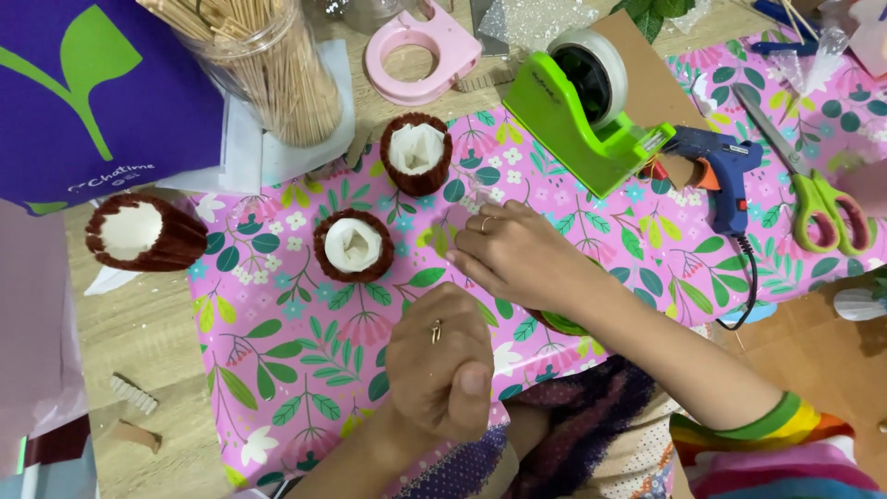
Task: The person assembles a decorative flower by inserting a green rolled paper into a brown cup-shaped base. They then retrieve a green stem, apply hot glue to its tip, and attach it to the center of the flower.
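At the centre of the frame, on the floral wrapping paper (277, 323), your right hand (513, 254) pressed flat, grip loose and empty, left hand (442, 374) fisted, contents hidden, brown paper cup (353, 245) just left.

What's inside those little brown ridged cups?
Each brown cup shows a white paper lining with a hollow middle. The bottoms are too shadowed to see. The right hand rests beside them on the flowered paper.

A: State the sheet pattern.
B: Pink wrapping paper sheet (305, 342): green leaves, white and pink flowers.
A: The cups?
B: Three brown corrugated paper cups (353, 245), white inside.
A: Tools?
B: Lime-green tape dispenser (577, 115); blue glue gun (725, 176) with orange trigger; green-handled scissors (813, 208); pink plastic ring holder (420, 51).
A: Remaining items?
B: Purple bag (92, 92) with green leaf emblem; rainbow-striped sleeve (785, 434); pale wood-grain tabletop (139, 342).
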